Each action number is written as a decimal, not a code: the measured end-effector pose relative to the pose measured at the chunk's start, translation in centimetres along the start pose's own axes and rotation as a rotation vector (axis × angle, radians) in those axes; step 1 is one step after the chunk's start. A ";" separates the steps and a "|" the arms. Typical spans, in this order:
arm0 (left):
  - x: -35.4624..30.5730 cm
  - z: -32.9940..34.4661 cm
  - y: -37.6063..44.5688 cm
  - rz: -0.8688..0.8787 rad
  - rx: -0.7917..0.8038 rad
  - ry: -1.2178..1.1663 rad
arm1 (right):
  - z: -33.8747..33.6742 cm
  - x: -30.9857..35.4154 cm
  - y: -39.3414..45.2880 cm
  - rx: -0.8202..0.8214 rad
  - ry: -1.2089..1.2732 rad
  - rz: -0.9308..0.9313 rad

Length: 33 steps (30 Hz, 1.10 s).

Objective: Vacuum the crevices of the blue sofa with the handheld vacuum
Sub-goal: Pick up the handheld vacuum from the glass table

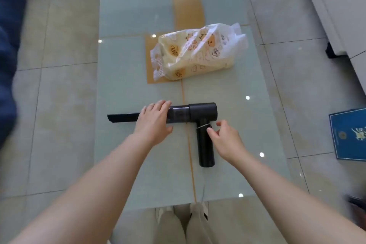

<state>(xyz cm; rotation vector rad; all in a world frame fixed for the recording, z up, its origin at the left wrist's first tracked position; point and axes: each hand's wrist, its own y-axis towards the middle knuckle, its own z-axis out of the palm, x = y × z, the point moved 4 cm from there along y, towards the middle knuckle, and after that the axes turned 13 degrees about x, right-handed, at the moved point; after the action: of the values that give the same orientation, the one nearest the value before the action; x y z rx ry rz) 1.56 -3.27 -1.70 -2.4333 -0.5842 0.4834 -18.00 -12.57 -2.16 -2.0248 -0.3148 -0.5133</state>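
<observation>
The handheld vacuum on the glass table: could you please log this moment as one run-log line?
handheld vacuum: lying on glass table | left hand: flat on barrel | right hand: at handle, grip unclear | blue sofa: untouched

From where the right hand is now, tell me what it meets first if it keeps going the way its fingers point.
The right hand points up-left at the vacuum. It would probably meet the handle first, near the thin cord looped round it. Its fingertips look nearly touching already, though depth is unclear.

Left hand (153,120) rests on the handheld vacuum (198,114) lying on the glass table (126,77); right hand (225,138) nears its handle.
</observation>
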 end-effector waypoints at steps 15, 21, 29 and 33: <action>0.5 2.4 2.8 -0.011 -0.059 -0.044 | 2.9 -1.0 2.5 -0.010 0.255 0.043; 0.2 1.1 2.0 -0.009 -0.076 -0.065 | 1.8 -0.1 1.7 -0.001 0.241 0.025; -0.5 -6.1 -2.3 -0.010 -0.125 -0.126 | -2.3 4.9 -3.6 0.054 0.317 -0.036; -1.1 -11.4 -6.9 0.003 -0.193 -0.214 | -5.3 8.9 -8.7 0.073 0.270 -0.082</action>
<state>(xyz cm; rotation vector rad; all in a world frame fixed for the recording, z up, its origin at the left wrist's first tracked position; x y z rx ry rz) 3.86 -3.91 11.41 -2.5819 -0.7477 0.7247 -15.07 -13.01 11.04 -1.8505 -0.2488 -0.8063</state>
